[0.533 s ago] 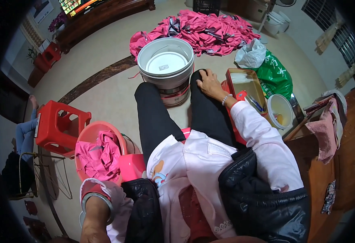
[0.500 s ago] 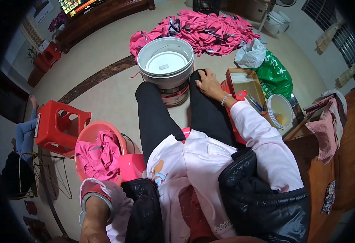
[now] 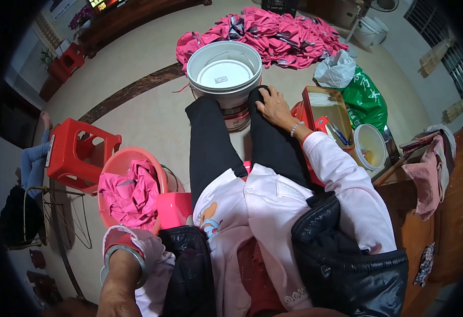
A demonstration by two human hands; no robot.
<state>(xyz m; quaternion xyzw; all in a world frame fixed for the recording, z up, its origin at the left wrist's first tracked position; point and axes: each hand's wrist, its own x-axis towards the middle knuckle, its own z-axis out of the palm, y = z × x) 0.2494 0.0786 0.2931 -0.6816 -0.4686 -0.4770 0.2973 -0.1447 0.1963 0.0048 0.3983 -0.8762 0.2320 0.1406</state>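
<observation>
My right hand [image 3: 275,110] lies on my right knee, fingers apart and nothing in them. My left hand [image 3: 119,305] is cut off by the lower edge, below a metal bangle, and its fingers are out of sight. Just ahead of that wrist, a coral basin [image 3: 116,165] holds crumpled pink cloth [image 3: 131,193]. A white bucket [image 3: 226,90] stands before my knees, with a pale round surface inside. To the right of my right forearm sits a red-edged box [image 3: 348,108] with white strips, a red-handled tool [image 3: 322,126] and blue-handled tools [image 3: 341,134].
Beyond the bucket spreads a heap of pink cloth [image 3: 274,37]. A green bag [image 3: 368,100] and a small white tub [image 3: 370,147] are beside the box. A red stool [image 3: 78,156] stands at the left, near another person's leg [image 3: 35,164]. Towels [image 3: 424,177] hang at the right.
The view has shifted slightly, so the bucket and box appear a little farther right. My right hand stays on the knee; my left hand sits slightly lower in view.
</observation>
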